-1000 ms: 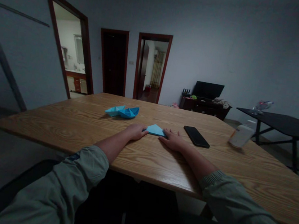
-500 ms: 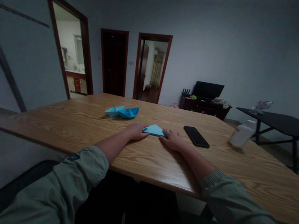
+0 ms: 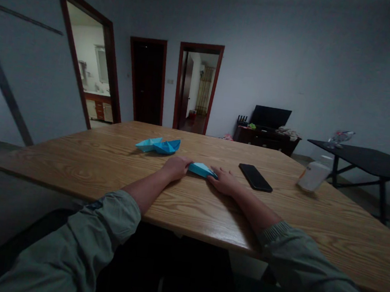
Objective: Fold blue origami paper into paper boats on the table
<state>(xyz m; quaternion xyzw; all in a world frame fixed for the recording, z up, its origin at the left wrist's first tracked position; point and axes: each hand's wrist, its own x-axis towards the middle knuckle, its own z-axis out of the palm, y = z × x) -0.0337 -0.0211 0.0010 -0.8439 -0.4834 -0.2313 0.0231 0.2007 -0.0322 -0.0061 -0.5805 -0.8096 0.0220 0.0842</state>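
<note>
A light blue folded paper point(image 3: 199, 169) lies near the middle of the wooden table, between my two hands. My left hand point(image 3: 177, 168) grips its left end, with the fingers closed there. At the right end, my right hand point(image 3: 224, 180) pinches the corner with thumb and fingers. The paper looks tilted, with its folded layers slightly raised on the right. Just beyond my left hand sit two folded paper boats, a light blue boat point(image 3: 148, 144) on the left and a darker blue boat point(image 3: 167, 147) touching it.
A black phone point(image 3: 255, 177) lies to the right of my right hand. Farther right stands a white bottle point(image 3: 314, 175) on the wooden table point(image 3: 81, 170). Behind it is a black table point(image 3: 374, 161). A television point(image 3: 271, 117) stands by the far wall.
The folded paper has turned from a flat triangle facing me to a slanted, narrower shape. My fingers have shifted on its ends. The boats, phone and bottle stay in place.
</note>
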